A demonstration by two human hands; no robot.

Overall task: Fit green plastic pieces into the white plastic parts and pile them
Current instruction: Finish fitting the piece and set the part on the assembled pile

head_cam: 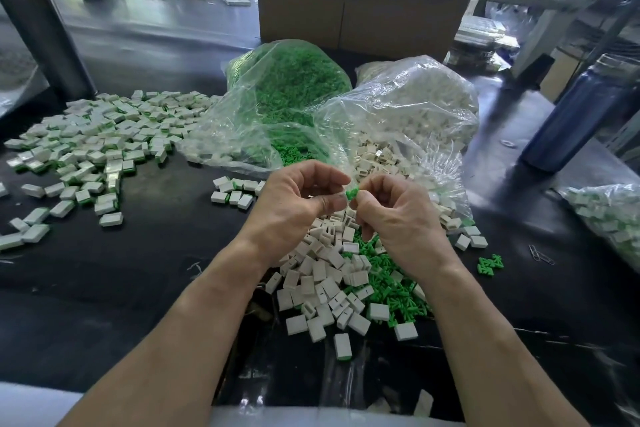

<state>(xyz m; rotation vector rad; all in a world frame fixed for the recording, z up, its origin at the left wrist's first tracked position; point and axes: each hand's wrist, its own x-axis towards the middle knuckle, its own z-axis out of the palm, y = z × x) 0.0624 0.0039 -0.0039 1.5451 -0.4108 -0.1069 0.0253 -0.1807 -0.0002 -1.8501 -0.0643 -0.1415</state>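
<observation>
My left hand [294, 204] and my right hand [391, 215] meet above the dark table, fingers curled. Between their fingertips sits a small green plastic piece [351, 193], pinched by both thumbs and forefingers; whether a white part is in my left fingers is hidden. Beneath the hands lies a heap of loose white parts [322, 274] mixed with loose green pieces [391, 284]. A wide pile of assembled white-and-green parts [104, 135] spreads over the table's left side.
Two open clear bags stand behind the hands, one of green pieces [291, 87], one of white parts [415, 107]. A blue bottle [575, 118] stands right, another bag [613, 215] at the right edge, a cardboard box [360, 7] behind, a dark post [45, 38] left.
</observation>
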